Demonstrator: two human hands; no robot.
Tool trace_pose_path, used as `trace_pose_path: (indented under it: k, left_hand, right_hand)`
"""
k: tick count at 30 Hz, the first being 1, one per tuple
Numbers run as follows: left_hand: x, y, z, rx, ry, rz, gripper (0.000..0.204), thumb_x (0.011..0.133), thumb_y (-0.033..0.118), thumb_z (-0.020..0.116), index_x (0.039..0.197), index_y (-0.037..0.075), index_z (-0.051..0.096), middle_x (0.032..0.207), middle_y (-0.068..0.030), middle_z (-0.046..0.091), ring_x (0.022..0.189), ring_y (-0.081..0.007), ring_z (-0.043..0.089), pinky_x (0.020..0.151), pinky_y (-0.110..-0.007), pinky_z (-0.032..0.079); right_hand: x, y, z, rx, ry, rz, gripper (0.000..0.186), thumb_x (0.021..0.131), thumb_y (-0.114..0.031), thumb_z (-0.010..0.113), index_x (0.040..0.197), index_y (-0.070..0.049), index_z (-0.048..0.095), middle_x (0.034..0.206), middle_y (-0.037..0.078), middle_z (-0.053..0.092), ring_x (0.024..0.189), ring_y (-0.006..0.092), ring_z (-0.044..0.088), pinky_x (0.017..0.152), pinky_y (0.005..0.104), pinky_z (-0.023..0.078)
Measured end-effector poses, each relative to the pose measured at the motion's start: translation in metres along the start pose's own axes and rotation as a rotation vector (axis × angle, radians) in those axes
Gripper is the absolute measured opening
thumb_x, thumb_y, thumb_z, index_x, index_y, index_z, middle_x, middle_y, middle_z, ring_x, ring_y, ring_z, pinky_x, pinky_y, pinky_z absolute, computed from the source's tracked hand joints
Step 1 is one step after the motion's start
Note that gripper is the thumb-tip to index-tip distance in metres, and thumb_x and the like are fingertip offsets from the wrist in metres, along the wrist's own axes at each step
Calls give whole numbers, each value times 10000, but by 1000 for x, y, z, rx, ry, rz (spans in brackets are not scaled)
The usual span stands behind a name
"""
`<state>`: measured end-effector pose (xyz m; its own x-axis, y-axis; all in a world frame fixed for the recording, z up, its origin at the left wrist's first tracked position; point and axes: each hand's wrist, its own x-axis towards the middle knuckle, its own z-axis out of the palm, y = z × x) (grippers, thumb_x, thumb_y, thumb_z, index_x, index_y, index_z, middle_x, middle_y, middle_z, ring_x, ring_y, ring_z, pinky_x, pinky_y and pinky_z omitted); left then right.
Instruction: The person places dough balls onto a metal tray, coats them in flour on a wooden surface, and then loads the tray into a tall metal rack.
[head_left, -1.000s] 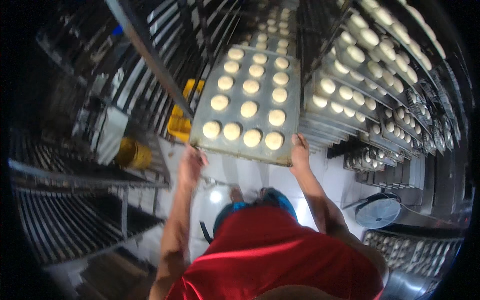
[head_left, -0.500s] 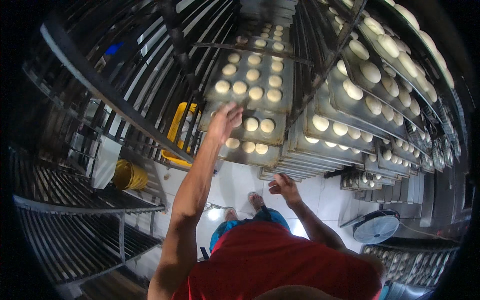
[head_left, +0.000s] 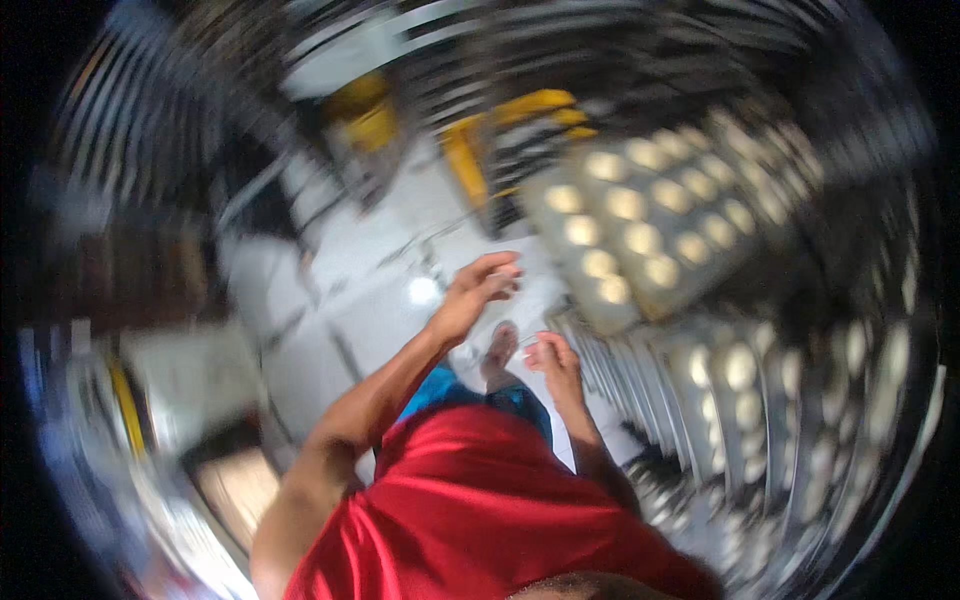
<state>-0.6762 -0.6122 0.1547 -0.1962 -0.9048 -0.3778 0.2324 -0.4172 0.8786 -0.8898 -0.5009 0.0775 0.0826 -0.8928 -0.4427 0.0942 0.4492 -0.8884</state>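
- The left hand (head_left: pixel 480 290) is held out over the pale tiled floor (head_left: pixel 385 285), touching nothing; its fingers are half bent and loose, with no object between them.
- The right hand (head_left: pixel 555 362) is just beside it, lower and to the right, also bare; its fingers curl loosely toward the left hand (slightly smeared by motion), released rather than clenched.
- Ahead and to the right, apart from both hands, a flat metal tray (head_left: pixel 667 220) carries rows of round, pale dough pieces (head_left: pixel 640 238).
- Along its near left side, a neighbouring tray (head_left: pixel 610 318) shows a single line of four similar pieces; which of the two sits higher, I cannot tell.
- Right of the right hand, many more tray edges stand closely tiered, with pale pieces (head_left: pixel 740 367) on them, all blurred.
- Beyond the left hand is a yellow crate (head_left: pixel 462 165), and farther left a yellow bucket (head_left: pixel 368 125).
- Below the hands are a red shirt (head_left: pixel 480 490), blue shorts (head_left: pixel 520 402) and one foot (head_left: pixel 502 343) on the tiles.
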Motion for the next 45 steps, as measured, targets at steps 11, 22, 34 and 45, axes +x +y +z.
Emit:
trace_pose_path:
  k: [11, 22, 34, 45]
  left_hand:
    - [-206, -131, -112, 177, 751, 303, 368, 998, 210, 662, 1292, -10, 643, 1169, -139, 726, 1097, -197, 677, 981, -361, 527]
    - [-543, -318, -191, -118, 1597, 100, 349, 962, 195, 700, 1255, 6, 674, 1102, -141, 743, 995, -214, 707, 892, -349, 566]
    - [-725, -391, -254, 253, 2179, -222, 411, 895, 156, 710, 1273, 16, 633, 1219, -206, 673, 1064, -365, 666, 931, -459, 532]
    - [-787, -461, -381, 478, 1809, -522, 615, 838, 268, 774, 1399, 146, 556, 1359, -93, 604, 1241, -299, 540, 1059, -446, 402]
  right_hand:
    - [29, 32, 70, -403, -374, 170, 348, 1046, -254, 587, 1290, -7, 564, 1018, 131, 683, 802, 193, 668, 718, 325, 572]
    - [-80, 145, 381, -833, -1195, -83, 344, 1022, -218, 636, 1266, 21, 598, 1062, 130, 701, 895, 179, 683, 779, 311, 568]
    - [-355, 332, 658, -1032, -2020, -816, 407, 918, -200, 704, 1258, 9, 621, 1201, 237, 678, 1134, 401, 649, 977, 455, 515]
    - [-402, 474, 740, -1000, -2107, -1029, 461, 799, -129, 771, 1201, 2, 588, 1188, 206, 623, 1136, 398, 564, 992, 474, 464]
